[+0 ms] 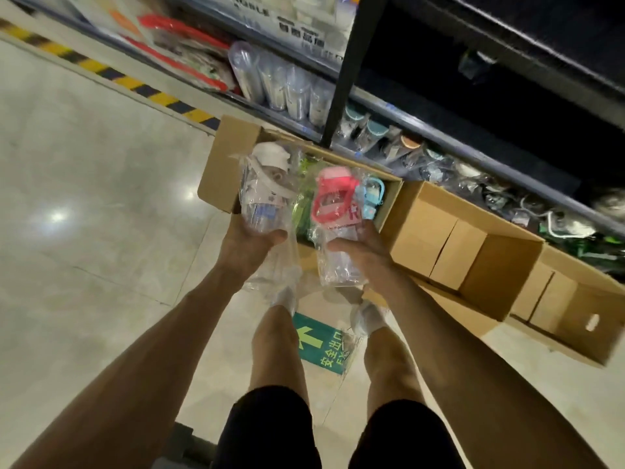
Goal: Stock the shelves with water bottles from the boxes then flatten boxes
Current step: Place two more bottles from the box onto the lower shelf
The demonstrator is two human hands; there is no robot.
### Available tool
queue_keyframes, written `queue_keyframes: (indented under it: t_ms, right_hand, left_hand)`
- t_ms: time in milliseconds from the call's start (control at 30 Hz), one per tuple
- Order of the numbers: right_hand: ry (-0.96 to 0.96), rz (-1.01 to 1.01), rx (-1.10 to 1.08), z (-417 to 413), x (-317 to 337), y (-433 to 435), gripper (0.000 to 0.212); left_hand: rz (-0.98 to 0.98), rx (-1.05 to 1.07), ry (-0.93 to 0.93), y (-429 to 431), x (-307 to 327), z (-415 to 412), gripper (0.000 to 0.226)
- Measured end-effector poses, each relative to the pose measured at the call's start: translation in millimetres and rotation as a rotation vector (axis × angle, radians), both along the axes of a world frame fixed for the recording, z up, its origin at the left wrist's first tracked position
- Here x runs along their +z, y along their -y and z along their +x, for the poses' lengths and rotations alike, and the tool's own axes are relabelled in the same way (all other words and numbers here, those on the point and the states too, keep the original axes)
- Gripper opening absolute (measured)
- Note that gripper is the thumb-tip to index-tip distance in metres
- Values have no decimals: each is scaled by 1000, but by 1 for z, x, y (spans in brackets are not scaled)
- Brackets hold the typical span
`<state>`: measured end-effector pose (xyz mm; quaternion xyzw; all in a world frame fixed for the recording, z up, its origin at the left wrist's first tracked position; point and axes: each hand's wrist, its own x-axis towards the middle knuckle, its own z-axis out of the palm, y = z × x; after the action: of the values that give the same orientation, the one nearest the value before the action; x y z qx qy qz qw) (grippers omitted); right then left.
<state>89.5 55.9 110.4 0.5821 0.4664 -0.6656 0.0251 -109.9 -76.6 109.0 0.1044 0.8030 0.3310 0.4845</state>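
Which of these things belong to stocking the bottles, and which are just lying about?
Part of the job: white-lidded bottle in the left hand; pink-lidded bottle in the right hand; open box holding more bottles; empty boxes beside it; bottle shelf.
Just lying about: green exit floor sign; yellow-black floor tape; red packs further along.

Floor [84,231] carries bottle-filled box [216,187], 2 more open boxes [473,255] beside it, green exit sticker [318,346]; shelf [378,103] holds wrapped bottles [280,82].
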Motion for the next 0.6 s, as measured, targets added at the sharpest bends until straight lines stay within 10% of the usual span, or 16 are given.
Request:
queue_keyframes:
  t_ms: [200, 333, 600]
  right_hand:
    - [-57, 71, -57, 25, 134, -15, 79]
    - [-102, 195, -21, 38, 213, -29, 55]
    - [-154, 360, -37, 66, 324, -67, 72]
  left_hand:
    - [127, 38, -8, -14, 128, 35, 54]
    - [170, 40, -35, -24, 203, 58, 43]
    - [281, -83, -135, -65, 306, 79, 23]
